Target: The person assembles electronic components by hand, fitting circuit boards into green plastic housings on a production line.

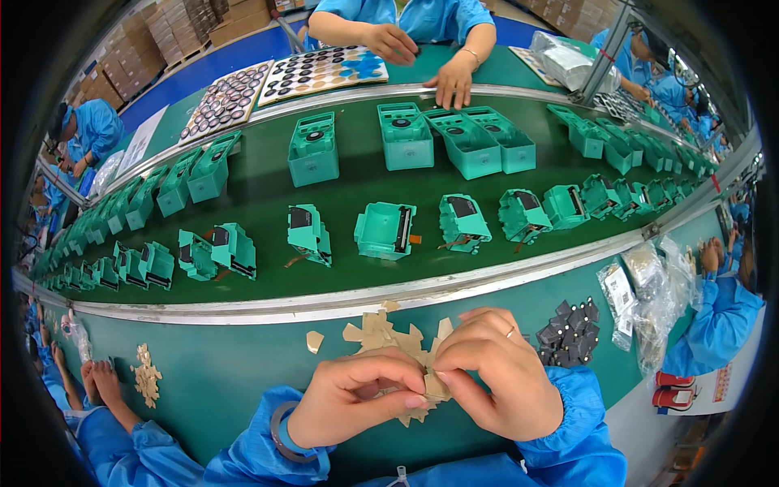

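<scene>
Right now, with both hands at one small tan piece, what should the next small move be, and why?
Perhaps a slow, gentle tug with the right hand while the left hand steadies the tan piece: both hands meet at it, and it looks thin, so haste might bend it. A loose pile of similar pieces lies close by, where a dropped one could get lost.

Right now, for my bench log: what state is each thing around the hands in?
Left hand: fingers curled, apparently pinching a tan piece
Right hand: fingers bent, apparently on the same piece
Tan pile: loose, overlapping
Black pieces: loose, heaped
Plastic bags: crumpled
Lower-row green housings: facing different ways
</scene>
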`<state>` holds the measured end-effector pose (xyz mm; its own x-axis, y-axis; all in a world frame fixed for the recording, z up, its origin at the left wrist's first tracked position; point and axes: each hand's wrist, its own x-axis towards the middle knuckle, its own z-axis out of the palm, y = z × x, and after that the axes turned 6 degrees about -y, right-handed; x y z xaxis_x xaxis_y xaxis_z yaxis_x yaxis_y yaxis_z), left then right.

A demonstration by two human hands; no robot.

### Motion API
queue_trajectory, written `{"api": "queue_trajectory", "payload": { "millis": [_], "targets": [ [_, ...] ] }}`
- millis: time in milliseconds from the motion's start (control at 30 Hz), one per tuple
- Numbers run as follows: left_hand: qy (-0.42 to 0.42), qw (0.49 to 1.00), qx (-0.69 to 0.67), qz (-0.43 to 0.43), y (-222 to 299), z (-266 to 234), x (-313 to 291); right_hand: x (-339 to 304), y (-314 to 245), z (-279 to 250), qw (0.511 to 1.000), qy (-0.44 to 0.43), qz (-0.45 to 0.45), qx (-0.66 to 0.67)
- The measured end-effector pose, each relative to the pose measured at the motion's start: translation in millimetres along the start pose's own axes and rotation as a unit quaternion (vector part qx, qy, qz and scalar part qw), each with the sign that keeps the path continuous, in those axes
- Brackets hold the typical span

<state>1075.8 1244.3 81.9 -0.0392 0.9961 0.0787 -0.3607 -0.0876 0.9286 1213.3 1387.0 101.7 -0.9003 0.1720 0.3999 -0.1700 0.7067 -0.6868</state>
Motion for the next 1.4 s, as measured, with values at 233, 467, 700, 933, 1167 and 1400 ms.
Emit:
{"api": "queue_trajectory", "payload": {
  "millis": [233, 467, 700, 933, 1167, 1400],
  "targets": [
    [0.117, 0.954, 0.257, 0.100, -12, 1, 5, -2, -6, -2, 0.998, 0.021, 0.032, -0.046],
    [0.158, 0.919, 0.353, 0.077, -5, 15, 9, -4, 0, -4, 0.999, 0.009, 0.040, -0.022],
    [0.168, 0.913, 0.364, 0.080, -9, 16, 12, -5, 7, -1, 0.999, 0.021, 0.037, -0.005],
    [0.175, 0.919, 0.341, 0.095, -14, 16, 15, -8, 9, -1, 0.999, 0.031, 0.040, -0.010],
    [0.160, 0.916, 0.352, 0.103, -27, 13, 22, -7, 15, -3, 0.996, 0.027, 0.067, 0.049],
    [0.201, 0.918, 0.322, 0.112, -31, 20, 30, -11, 17, -6, 0.997, 0.052, 0.053, 0.007]
  ]
}}
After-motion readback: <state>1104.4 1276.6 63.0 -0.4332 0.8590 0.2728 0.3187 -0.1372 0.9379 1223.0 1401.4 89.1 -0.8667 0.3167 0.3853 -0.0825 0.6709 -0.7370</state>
